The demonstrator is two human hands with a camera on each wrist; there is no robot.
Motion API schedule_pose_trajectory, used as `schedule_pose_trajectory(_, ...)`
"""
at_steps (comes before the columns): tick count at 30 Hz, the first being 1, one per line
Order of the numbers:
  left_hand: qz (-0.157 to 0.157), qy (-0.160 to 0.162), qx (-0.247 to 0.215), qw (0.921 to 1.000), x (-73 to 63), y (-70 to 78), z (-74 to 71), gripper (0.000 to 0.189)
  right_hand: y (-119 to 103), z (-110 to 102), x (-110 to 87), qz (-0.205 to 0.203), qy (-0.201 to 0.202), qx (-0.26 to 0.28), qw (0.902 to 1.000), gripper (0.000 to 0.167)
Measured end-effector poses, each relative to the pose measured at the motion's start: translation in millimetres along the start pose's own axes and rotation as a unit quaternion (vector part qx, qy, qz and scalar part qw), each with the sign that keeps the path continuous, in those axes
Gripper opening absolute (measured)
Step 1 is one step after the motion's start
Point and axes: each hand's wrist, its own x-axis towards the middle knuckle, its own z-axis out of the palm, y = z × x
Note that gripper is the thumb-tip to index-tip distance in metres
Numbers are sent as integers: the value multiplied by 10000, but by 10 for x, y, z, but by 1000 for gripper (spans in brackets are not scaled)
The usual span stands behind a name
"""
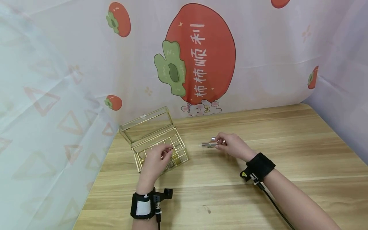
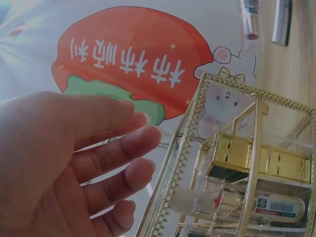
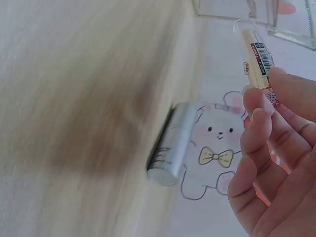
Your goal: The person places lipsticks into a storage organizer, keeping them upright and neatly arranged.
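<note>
My right hand (image 1: pixel 234 147) pinches a lipstick tube (image 1: pixel 209 144) between thumb and fingertips, just above the table. In the right wrist view, that lipstick (image 3: pixel 257 57) has a clear cap end and a barcode label. A silver tube (image 3: pixel 173 143) stands on the table beyond this hand. My left hand (image 1: pixel 157 158) hovers over a gold-edged glass box (image 1: pixel 184 150) whose lid is raised. Seen from the left wrist, the left fingers (image 2: pixel 116 150) curl loosely with nothing visible between them. A labelled clear tube (image 2: pixel 276 207) lies in one of the box's compartments.
The raised glass lid (image 1: pixel 146 126) leans back toward the patterned cloth (image 1: pixel 253 48) behind the table. Gold dividers split the box into small compartments. Wooden tabletop (image 1: pixel 302 153) extends to the right and in front. Cables run from both wrist straps.
</note>
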Motion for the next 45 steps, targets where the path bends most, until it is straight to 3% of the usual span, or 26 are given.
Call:
schedule_pose_trajectory(7, -24, -152, -12, 9999, 27, 63, 66, 20, -115, -9, -34, -229, 138, 67, 9996, 17)
schedule_pose_trajectory(18, 349, -274, -184, 9988, 67, 165, 239, 22, -297, -40, -86, -672, 407, 185, 9967, 16)
schedule_pose_trajectory(33, 306, -547, -579, 9964, 109, 265, 383, 41, -428, -37, -168, -793, 422, 463, 9949, 15)
schedule_pose_trajectory(45, 395, -423, -577, 9967, 121, 316, 470, 34, -431, -32, -192, -920, 397, 510, 9937, 16)
